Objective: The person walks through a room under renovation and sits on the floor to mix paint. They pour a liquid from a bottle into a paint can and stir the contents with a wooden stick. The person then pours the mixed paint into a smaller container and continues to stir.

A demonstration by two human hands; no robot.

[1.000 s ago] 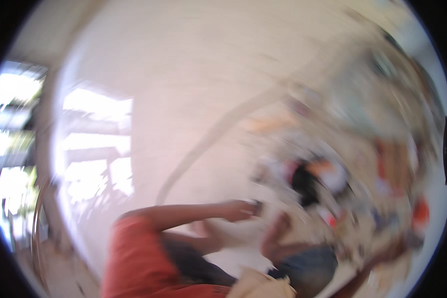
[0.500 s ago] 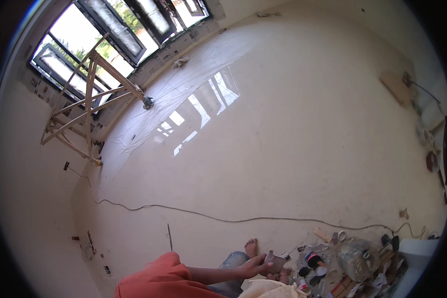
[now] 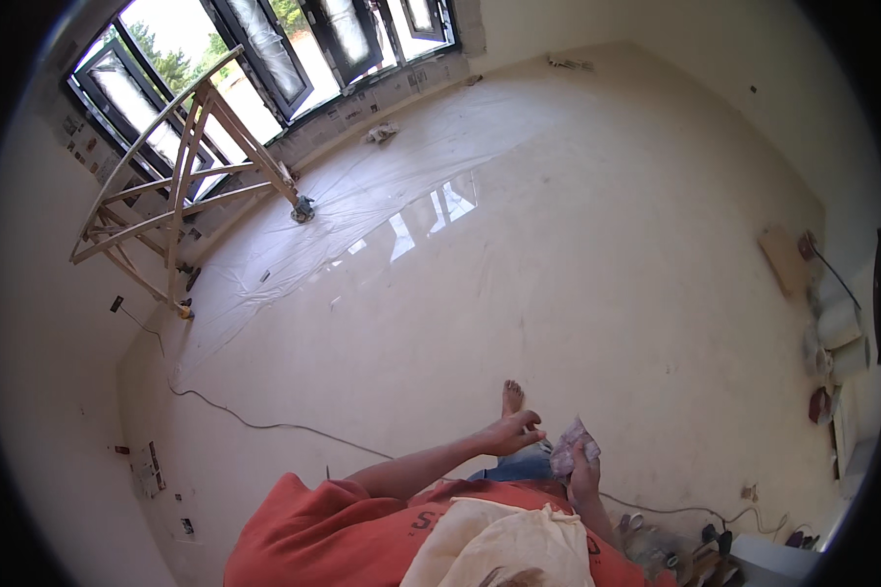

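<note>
My right hand (image 3: 584, 474) is closed around a crumpled greyish-pink sheet (image 3: 572, 446), limp and dusty-looking; whether it is cloth or abrasive paper I cannot tell. Just left of it, my left hand (image 3: 512, 432) hovers apart from the sheet, its fingers loosely bent and spread, with nothing visible in them. Both hands are in front of my orange-red shirt (image 3: 313, 528), over my blue trousers and bare foot (image 3: 513, 395). A cream cloth (image 3: 470, 543) hangs across my front.
A dark cable (image 3: 264, 425) runs along the pale floor. At the lower right lie a clear plastic container (image 3: 656, 548) and assorted items. A wooden frame (image 3: 181, 186) leans near the windows, beside plastic sheeting (image 3: 343, 205). A board (image 3: 785, 259) and pots stand along the right wall.
My left hand has let go of the sheet, which is now in my right hand. Both hands are higher in view, and the cluttered pile has slid mostly out at the lower right.
</note>
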